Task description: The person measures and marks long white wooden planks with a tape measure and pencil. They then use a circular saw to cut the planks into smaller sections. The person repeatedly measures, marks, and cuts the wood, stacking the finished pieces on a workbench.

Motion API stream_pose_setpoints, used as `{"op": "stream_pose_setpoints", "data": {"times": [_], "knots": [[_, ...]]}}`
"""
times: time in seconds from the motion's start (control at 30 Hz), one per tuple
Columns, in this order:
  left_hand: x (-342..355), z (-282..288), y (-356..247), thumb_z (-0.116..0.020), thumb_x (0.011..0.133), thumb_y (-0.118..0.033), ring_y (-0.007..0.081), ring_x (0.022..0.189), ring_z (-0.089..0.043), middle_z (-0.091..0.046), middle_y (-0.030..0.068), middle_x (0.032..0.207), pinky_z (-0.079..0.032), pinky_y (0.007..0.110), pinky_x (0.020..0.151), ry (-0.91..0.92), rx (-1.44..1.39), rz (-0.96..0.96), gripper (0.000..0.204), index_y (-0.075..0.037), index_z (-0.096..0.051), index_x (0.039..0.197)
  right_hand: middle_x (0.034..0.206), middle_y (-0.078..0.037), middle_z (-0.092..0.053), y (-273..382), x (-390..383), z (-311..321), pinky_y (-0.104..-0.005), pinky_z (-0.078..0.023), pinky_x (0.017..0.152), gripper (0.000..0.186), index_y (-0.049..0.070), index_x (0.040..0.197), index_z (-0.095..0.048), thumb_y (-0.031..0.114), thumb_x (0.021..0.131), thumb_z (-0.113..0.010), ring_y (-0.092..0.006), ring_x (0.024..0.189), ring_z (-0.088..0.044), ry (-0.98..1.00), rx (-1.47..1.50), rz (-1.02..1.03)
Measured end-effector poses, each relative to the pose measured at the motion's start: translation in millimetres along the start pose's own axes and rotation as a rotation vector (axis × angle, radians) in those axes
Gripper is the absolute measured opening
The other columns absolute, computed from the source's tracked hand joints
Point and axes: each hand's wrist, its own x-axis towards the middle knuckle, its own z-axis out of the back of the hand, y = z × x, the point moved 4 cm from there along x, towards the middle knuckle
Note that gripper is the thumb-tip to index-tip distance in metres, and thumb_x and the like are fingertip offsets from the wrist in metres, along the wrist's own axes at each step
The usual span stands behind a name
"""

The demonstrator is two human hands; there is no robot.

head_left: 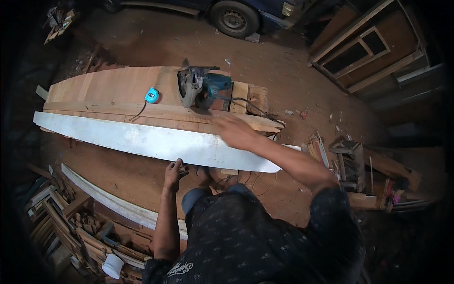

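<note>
A long white strip (118, 135) with a curved lower edge lies along the near side of a plywood panel (104, 83). My left hand (176, 174) is at the strip's lower edge, thumb tip against it, fingers loosely bent and apart. My right hand (231, 131) reaches over the strip's upper edge near a narrow wooden batten (253, 123); its fingers are blurred by motion. Just above that hand stands a teal circular saw (213, 86) with a dark cord. A turquoise tape measure (152, 94) rests on the plywood to the left of the saw.
A vehicle wheel (233, 20) is at the top. Wooden frames (364, 52) lean at upper right. Scrap timber (350, 168) lies at right, more stacked timber (61, 222) at lower left with a white bucket (112, 265). A long pale strip (109, 203) lies below the bench.
</note>
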Motion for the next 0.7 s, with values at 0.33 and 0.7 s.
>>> {"op": "stream_pose_setpoints", "data": {"times": [0.33,0.7], "knots": [[-18,30,9,-0.06,0.104,-0.038,0.019,0.088,-0.07,-0.071,0.0132,0.112,-0.055,0.033,0.079,0.024,0.154,-0.058,0.046,0.001,-0.061,0.127,0.112,-0.014,-0.074,-90,139,-126,-0.0502,-0.052,0.094,0.029,0.008,0.112,-0.076,0.017,0.087,-0.065,-0.033,0.109,-0.069,0.664,-0.609,0.049],[-30,-22,-71,-0.058,0.106,-0.034,0.0142,0.085,-0.066,-0.07,0.0073,0.094,-0.052,0.03,0.081,0.286,0.533,-0.414,0.034,0.0,-0.065,0.11,0.101,-0.017,-0.075,-122,-56,135,-0.0465,-0.06,0.083,0.032,0.009,0.113,-0.072,0.016,0.081,-0.068,-0.0348,0.097,-0.074,0.56,-0.48,-0.459]]}}
